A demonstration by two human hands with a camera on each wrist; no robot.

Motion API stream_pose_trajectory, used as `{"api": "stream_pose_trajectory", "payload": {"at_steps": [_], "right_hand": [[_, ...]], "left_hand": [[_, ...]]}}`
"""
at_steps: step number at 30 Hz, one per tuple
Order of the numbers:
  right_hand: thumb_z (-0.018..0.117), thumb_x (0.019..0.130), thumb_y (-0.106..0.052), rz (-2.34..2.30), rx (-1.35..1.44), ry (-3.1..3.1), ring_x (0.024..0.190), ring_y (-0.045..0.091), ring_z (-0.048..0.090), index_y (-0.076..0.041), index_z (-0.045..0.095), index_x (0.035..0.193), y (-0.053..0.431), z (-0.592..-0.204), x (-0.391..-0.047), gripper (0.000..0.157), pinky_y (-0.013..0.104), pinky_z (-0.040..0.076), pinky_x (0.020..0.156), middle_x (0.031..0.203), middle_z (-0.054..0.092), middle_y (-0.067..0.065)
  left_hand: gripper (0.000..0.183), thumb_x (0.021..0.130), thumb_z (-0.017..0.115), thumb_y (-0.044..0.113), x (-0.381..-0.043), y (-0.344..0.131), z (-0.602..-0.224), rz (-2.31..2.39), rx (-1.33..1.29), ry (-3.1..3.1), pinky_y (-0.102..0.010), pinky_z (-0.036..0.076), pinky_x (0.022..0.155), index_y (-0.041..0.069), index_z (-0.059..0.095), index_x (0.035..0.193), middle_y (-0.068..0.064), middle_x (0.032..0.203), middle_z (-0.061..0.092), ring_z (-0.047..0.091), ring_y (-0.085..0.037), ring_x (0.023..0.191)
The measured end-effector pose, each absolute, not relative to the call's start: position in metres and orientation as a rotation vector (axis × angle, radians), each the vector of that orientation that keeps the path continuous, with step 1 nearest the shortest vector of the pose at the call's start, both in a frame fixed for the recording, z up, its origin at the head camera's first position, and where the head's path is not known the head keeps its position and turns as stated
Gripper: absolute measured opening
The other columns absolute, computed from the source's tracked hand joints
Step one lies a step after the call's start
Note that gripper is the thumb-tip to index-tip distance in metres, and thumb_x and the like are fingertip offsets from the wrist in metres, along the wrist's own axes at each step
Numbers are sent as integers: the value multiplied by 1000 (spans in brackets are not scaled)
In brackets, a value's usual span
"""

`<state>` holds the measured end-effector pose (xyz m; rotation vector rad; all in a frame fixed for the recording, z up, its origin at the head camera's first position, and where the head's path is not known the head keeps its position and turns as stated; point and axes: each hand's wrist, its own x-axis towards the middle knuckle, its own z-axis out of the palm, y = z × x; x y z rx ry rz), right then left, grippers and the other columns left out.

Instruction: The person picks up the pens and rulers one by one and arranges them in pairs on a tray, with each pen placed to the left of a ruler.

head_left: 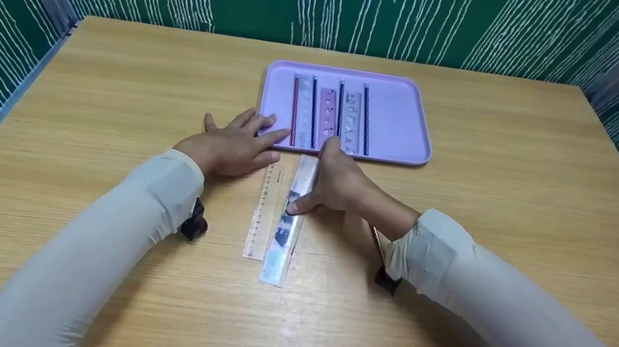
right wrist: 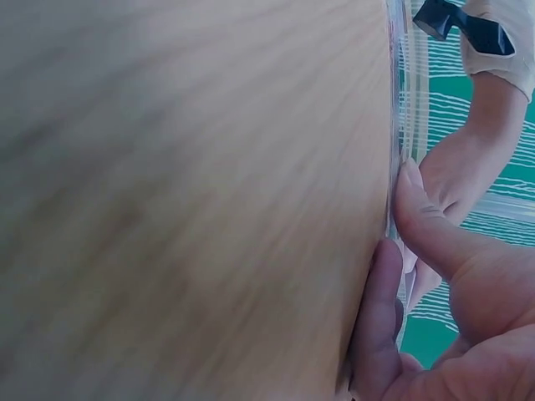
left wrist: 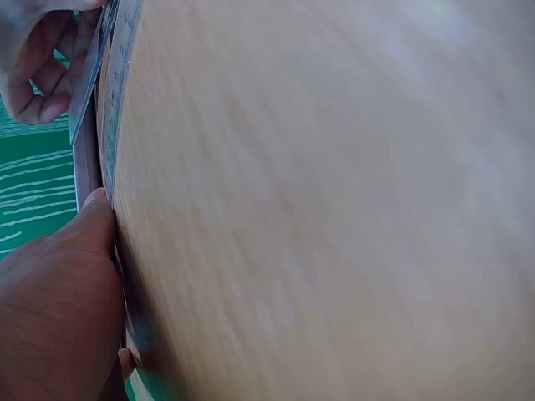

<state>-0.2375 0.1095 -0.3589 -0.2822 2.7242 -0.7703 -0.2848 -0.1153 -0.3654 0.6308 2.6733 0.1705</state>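
My right hand (head_left: 339,181) pinches a clear ruler with dark printed patches (head_left: 284,235) along its side, thumb on top, in front of the tray. In the right wrist view, thumb and fingers (right wrist: 383,292) close on the ruler's edge. The left wrist view shows this ruler (left wrist: 86,104) tilted up from the tabletop. A second transparent ruler (head_left: 262,216) lies flat on the table to its left. My left hand (head_left: 233,146) has its fingers spread at the near left corner of the purple tray (head_left: 401,123), thumb close to the flat ruler's far end.
In the tray, several dark pencils (head_left: 366,120), a red pencil (head_left: 295,109), a pink stencil ruler (head_left: 327,111) and clear rulers (head_left: 351,119) lie in a row. A thin rod (head_left: 378,243) shows beside my right sleeve. Green, white-streaked walls surround the wooden table (head_left: 145,73).
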Motion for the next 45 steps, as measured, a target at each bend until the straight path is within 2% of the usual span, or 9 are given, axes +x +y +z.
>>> {"api": "stream_pose_trajectory", "payload": {"at_steps": [11,20,33,37,41,45], "right_hand": [[102,44,-47,-771,-297,2737,99,30,58,-2,32,130,111,-358,-236,120,43,52,97,105,57,13],[102,42,-48,-782,-279,2732,112,32,59,-1,29,134,112,-358,-237,127,43,48,109,116,57,18],[102,46,-45,-874,-249,2664,119,33,58,-4,25,136,113,-354,-238,125,41,43,115,122,56,21],[103,48,-36,-982,-206,2635,113,32,60,-7,27,133,115,-354,-236,118,39,49,108,117,57,19],[103,49,-27,-1086,-181,2598,105,31,63,-8,29,131,117,-355,-233,112,36,58,89,113,58,17],[102,51,-25,-1097,-176,2604,104,29,63,-8,29,132,119,-355,-232,111,36,57,90,112,59,15]], "left_hand": [[60,105,26,64,-286,-114,-364,161,660,2674,-86,-5,109,50,8,161,4,174,-2,-11,-33,160],[60,104,24,66,-286,-113,-366,156,641,2673,-85,-6,109,53,6,160,5,174,-3,-12,-33,160],[61,104,25,67,-287,-116,-365,179,640,2666,-86,-8,108,54,5,160,5,174,-4,-13,-33,160],[61,104,25,65,-287,-116,-367,189,641,2669,-86,-8,108,52,6,160,5,174,-4,-13,-33,160],[60,105,26,63,-286,-116,-368,190,654,2679,-86,-7,109,50,8,161,4,174,-2,-12,-33,160],[60,105,25,63,-286,-115,-368,186,653,2678,-86,-7,109,50,8,161,4,174,-3,-12,-33,160]]}}
